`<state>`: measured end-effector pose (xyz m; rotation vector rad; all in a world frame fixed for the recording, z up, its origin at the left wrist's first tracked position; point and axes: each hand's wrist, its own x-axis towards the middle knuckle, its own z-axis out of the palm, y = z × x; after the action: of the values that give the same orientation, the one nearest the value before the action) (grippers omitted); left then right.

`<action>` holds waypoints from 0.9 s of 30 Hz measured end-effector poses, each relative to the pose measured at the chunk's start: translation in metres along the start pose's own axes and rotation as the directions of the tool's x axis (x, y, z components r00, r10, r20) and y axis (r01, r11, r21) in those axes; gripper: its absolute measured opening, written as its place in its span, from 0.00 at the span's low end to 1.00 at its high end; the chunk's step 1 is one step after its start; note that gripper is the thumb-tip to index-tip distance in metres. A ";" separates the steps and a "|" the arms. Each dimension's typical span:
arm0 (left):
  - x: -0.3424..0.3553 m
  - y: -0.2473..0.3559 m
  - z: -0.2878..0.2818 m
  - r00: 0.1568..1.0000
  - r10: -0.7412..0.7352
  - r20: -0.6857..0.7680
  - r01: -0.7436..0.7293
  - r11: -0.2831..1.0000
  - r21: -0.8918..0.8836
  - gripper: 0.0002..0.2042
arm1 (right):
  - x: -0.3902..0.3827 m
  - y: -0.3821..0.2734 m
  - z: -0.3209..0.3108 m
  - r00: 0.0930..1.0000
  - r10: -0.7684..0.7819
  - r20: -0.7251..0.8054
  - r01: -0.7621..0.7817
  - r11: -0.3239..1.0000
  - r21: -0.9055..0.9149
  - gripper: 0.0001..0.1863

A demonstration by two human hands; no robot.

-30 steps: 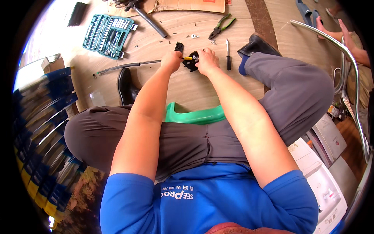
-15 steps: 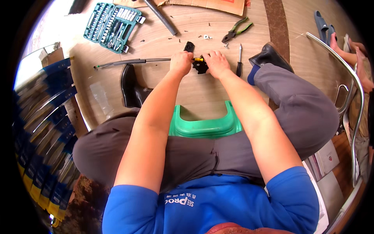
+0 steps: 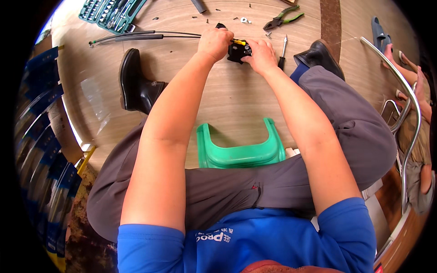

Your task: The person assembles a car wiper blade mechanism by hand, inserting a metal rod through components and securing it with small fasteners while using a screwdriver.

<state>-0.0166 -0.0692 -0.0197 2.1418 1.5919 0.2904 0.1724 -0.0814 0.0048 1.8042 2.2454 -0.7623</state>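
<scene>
Both hands are out in front, low over the floor, at a black mechanism (image 3: 236,53) with a small yellow piece (image 3: 239,42) on its upper edge. My left hand (image 3: 215,44) is closed at its left side, where thin black cables (image 3: 182,36) run in from the left; exactly what lies inside the fingers is hidden. My right hand (image 3: 262,54) grips the mechanism's right side, thumb on its lower right edge. A dark end of a part (image 3: 220,26) shows just above my left hand. A screwdriver (image 3: 283,52) lies right of my right hand.
Pliers with green handles (image 3: 283,19) lie beyond my right hand, beside small screws and a washer (image 3: 245,20). A green socket set case (image 3: 111,16) sits far left. A green plastic stool (image 3: 241,154) stands between my legs. At right are a metal rail (image 3: 412,98) and another person's legs.
The view has shifted, so floor items sit higher in the picture. The mechanism shows more between my hands, its face turned further into view. Both hands stay on the work.
</scene>
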 end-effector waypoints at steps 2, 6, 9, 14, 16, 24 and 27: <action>-0.001 0.000 0.002 1.000 0.009 -0.027 -0.009 1.000 -0.011 0.03 | 0.000 0.003 0.000 1.000 0.005 0.003 -0.005 1.000 -0.010 0.33; -0.003 -0.001 0.006 0.997 0.025 -0.071 -0.027 0.999 -0.032 0.02 | -0.005 0.014 0.005 0.998 -0.028 -0.056 0.032 0.997 0.071 0.33; -0.007 -0.005 0.011 0.994 0.005 -0.106 -0.010 0.999 -0.048 0.02 | -0.007 0.014 0.003 0.985 -0.020 -0.170 0.072 0.951 0.301 0.28; -0.009 -0.006 0.016 0.978 0.003 -0.209 -0.032 0.990 -0.136 0.02 | 0.004 0.006 -0.002 0.930 -0.146 -0.337 0.234 0.942 0.239 0.17; -0.011 -0.009 0.019 0.976 -0.006 -0.216 -0.021 0.992 -0.124 0.02 | 0.009 -0.005 -0.004 0.910 -0.218 -0.351 0.299 0.934 0.196 0.15; -0.001 -0.016 0.005 1.000 0.006 -0.024 -0.011 0.977 -0.214 0.01 | 0.010 -0.008 0.002 0.920 -0.256 -0.296 0.304 0.944 0.131 0.10; 0.016 -0.027 -0.014 0.958 0.014 0.288 0.049 0.976 -0.210 0.06 | 0.015 -0.011 0.001 0.938 -0.224 -0.265 0.270 0.951 0.149 0.09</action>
<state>-0.0402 -0.0446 -0.0218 1.9041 1.3473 0.1298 0.1577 -0.0707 0.0011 1.8008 2.6850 -0.8555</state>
